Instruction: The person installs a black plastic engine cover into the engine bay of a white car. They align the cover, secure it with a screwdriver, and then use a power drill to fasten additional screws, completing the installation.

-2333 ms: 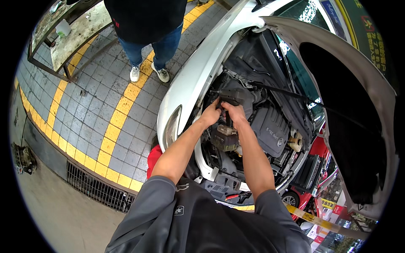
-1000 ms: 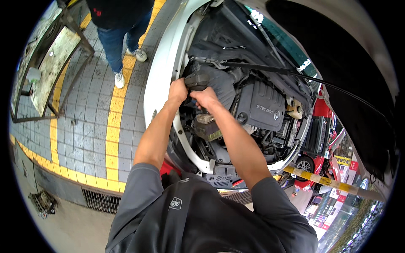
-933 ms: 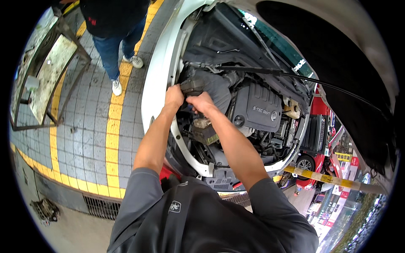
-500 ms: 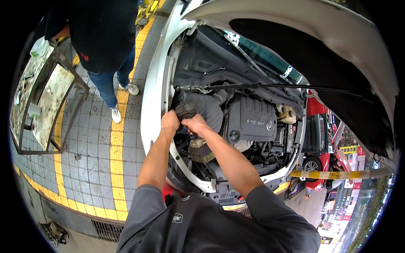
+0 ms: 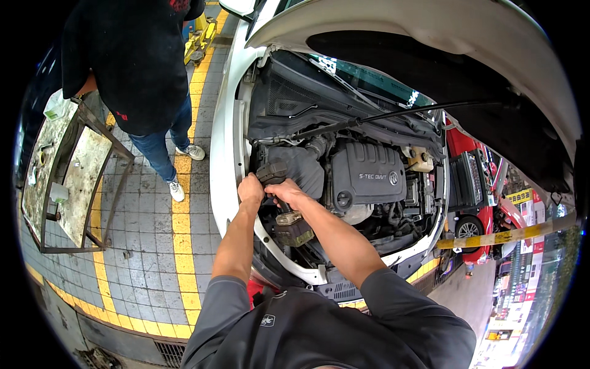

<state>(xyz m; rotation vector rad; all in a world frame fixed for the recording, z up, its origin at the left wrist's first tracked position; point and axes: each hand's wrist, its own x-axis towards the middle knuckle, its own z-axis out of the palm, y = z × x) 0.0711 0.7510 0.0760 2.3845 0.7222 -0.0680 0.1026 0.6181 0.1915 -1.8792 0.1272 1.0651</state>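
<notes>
At the front left corner of the engine bay, my right hand (image 5: 287,193) is closed around the grip of a dark, pistol-shaped cordless driver (image 5: 272,171). Its bulky battery pack (image 5: 293,231) juts out below that hand, toward me. Beside the tool's head, to its left, my left hand (image 5: 251,190) is curled shut by the inner edge of the white fender. Whatever its fingers hold is hidden. Just beyond the tool lies a dark grey air filter box (image 5: 301,168). To the right of that sits a grey plastic engine cover (image 5: 372,172).
Overhead on the right, the raised hood (image 5: 393,58) rests on a thin black prop rod (image 5: 393,114). A loose metal wrench (image 5: 303,111) lies by the windshield cowl. Left of the car stand a person in dark clothes (image 5: 132,74) and a worn metal-framed table (image 5: 86,178).
The view has shifted slightly. Both hands stay at the same corner with the driver, whose battery pack now shows more fully. The person at left still stands beside the table.
</notes>
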